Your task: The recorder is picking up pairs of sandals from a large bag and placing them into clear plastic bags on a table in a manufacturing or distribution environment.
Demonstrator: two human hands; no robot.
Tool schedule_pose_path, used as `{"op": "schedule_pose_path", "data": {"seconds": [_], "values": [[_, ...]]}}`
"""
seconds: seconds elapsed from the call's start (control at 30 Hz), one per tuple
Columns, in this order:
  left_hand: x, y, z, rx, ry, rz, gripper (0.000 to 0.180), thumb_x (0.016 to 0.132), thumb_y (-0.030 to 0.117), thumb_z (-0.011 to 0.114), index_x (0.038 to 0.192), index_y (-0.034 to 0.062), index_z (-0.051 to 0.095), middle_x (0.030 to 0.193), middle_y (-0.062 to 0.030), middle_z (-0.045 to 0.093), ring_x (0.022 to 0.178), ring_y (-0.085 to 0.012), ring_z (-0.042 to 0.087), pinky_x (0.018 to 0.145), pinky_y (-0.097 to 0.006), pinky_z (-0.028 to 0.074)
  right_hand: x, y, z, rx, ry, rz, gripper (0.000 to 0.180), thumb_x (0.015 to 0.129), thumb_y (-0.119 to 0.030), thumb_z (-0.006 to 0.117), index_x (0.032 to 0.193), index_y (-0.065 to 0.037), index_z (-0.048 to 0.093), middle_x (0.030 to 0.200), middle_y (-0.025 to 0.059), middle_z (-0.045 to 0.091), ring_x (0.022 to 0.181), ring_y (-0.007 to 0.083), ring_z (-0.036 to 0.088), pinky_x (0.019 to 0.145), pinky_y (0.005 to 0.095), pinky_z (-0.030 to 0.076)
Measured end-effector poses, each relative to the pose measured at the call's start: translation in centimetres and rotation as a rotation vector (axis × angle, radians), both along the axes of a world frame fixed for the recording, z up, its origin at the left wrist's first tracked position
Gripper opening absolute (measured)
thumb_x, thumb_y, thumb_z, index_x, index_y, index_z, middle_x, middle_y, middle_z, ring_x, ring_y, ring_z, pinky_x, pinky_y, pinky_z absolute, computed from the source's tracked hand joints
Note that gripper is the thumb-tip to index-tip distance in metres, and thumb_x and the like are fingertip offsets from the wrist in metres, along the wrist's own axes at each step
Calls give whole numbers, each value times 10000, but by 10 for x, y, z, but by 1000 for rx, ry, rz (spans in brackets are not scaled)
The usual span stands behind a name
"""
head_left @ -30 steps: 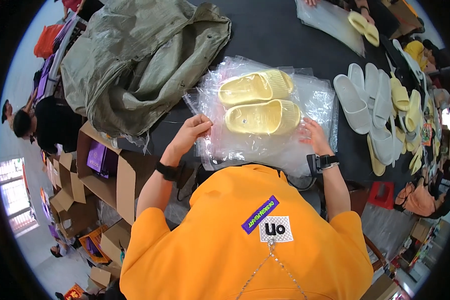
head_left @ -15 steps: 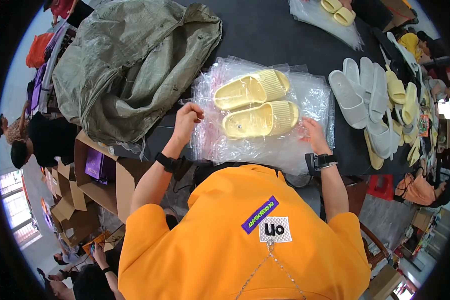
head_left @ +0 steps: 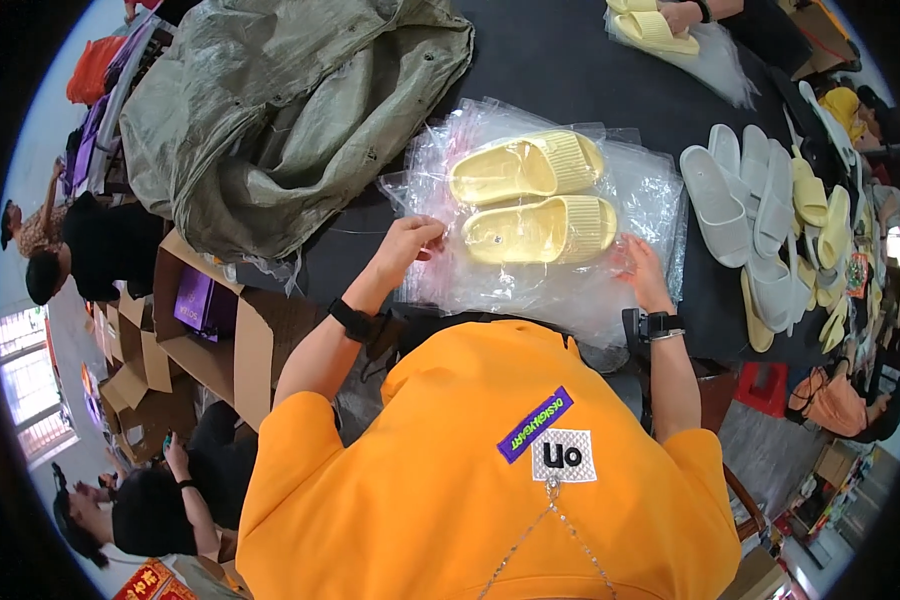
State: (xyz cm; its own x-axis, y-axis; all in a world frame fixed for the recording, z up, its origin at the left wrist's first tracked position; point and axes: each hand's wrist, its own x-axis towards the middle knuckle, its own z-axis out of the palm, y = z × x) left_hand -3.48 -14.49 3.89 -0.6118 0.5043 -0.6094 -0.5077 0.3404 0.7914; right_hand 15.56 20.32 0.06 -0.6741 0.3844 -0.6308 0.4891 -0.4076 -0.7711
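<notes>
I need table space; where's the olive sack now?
In the head view, the sack lies at upper left on the dark table, beyond the left hand and left of the plastic bags.

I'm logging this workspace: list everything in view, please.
Centre slippers: two, pale yellow, apparently inside the top bag
Plastic bags: many, clear, centre, more at upper right
Woven sack: one, grey-green, table's upper left
Side slippers: several, grey and yellow, table's right
Far slippers: two, yellow, upper right
Table: one, black, beneath these
Cardboard boxes: several, brown, left
Purple box: one, purple, in a cardboard box
Stool: one, red, floor at right
Window: one, bright, far left
Other people: several, varied clothing, around the edges
Shirt: one, orange, lower centre
Wristbands: two, black, wrists
Left grip: one, bare, at the bags' left edge
Right grip: one, bare, by the slippers' toe end
</notes>
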Motion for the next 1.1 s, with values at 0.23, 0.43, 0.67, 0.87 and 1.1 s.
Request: {"op": "schedule_pose_path", "data": {"seconds": [0.23, 0.43, 0.67, 0.87, 1.1], "values": [[-1, -50, -36, -82, 84, 174, 226, 829, 259, 578, 725, 58, 583, 637, 8, 535, 563, -70, 472, 515, -218, 367, 7, 5, -14, 30, 25, -12, 262, 919, -247, 430, 1108, -77, 494, 960, 36, 561, 829, 134, 563, 608, 276, 478], [-2, -66, -44, -117, 23, 339, 180, 790, 227, 633, 729, 67, 574, 660, -6, 511, 574, -113, 467, 508, -245, 364, 6, 6, -14, 86, 21, 2, 226, 904, -191, 448, 1090, -73, 501, 943, 32, 579, 807, 119, 575, 593, 252, 477], [-25, -40, 7, -491, 1435, -549, 244, 760, 193, 634, 980, 101, 584, 836, -73, 524, 816, -252, 499, 732, -375, 368, 2, 4, -5, 75, -15, 59, 214, 893, -222, 487, 1059, -91, 517, 880, 11, 588, 762, 101, 567, 605, 248, 466], [-36, -9, 7, -64, 600, -775, 472, 830, 203, 513, 1288, 122, 430, 1073, -95, 558, 886, -233, 549, 768, -367, 427, 7, 6, -19, 74, 1, 59, 204, 897, -226, 475, 1034, -85, 529, 849, 11, 592, 722, 84, 557, 571, 225, 464], [17, 7, 33, 928, -757, 317, 518, 850, 197, 424, 1332, 52, 304, 1195, -199, 495, 982, -313, 556, 820, -418, 474, 9, 1, -27, 79, -3, 34, 201, 904, -217, 441, 1035, -94, 532, 854, 9, 595, 725, 78, 546, 586, 218, 434]]}}
